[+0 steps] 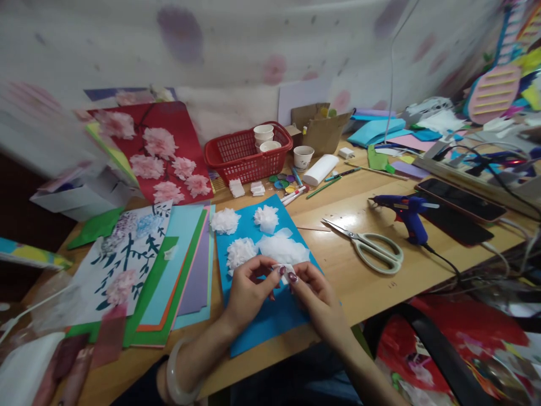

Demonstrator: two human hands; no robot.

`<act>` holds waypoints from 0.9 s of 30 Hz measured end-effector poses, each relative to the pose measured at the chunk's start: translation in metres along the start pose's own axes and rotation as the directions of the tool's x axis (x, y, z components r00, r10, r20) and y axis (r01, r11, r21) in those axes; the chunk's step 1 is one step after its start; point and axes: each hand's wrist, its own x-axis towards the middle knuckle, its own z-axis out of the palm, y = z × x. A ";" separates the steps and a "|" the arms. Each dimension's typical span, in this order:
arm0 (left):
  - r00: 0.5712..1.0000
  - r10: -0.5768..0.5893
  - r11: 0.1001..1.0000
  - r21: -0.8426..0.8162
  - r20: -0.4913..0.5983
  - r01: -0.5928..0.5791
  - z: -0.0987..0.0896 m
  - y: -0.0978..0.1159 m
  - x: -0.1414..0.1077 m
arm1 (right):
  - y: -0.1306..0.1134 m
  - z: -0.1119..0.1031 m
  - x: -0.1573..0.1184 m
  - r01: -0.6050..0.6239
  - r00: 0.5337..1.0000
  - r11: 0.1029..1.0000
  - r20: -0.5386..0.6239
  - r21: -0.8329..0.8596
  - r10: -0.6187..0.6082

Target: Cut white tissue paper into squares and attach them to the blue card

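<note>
A small folded piece of white tissue [284,273] is pinched between the fingertips of my left hand [253,285] and my right hand [315,290]. Both hands are over the lower middle of a blue sheet [262,321]. On the sheet sit white tissue flowers: one at the top left [225,221], one at the top right [266,218] and one at the left middle [240,254]. Loose, flatter white tissue [283,246] lies just beyond my fingertips.
Scissors [372,245], a blue glue gun [403,213] and phones [462,198] are on the right. Coloured paper [194,282] and a painted sheet [127,259] lie left. Behind stand a red basket [249,160], a paper cup [303,157] and a red flower picture [160,152].
</note>
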 end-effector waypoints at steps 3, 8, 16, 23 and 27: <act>0.997 -0.071 0.991 -0.110 0.041 0.075 0.000 0.002 0.003 | -0.001 -0.001 0.001 0.009 1.000 1.000 -0.019 -0.012 -0.009; 0.985 -0.151 0.982 -0.101 0.082 0.159 -0.002 0.003 0.005 | -0.001 -0.001 0.002 -0.004 0.999 1.000 -0.050 0.029 0.005; 0.975 -0.182 0.958 -0.202 0.126 0.205 -0.006 -0.006 0.007 | 0.001 -0.001 0.003 0.031 0.992 0.972 -0.125 0.235 -0.002; 0.952 -0.190 0.937 -0.246 0.240 0.249 -0.008 -0.006 0.006 | -0.001 -0.002 0.000 -0.069 0.995 0.973 0.079 0.218 0.053; 0.963 -0.170 0.936 -0.272 0.210 0.225 -0.007 -0.006 0.006 | -0.004 -0.002 -0.002 -0.074 0.994 0.983 0.095 0.168 0.058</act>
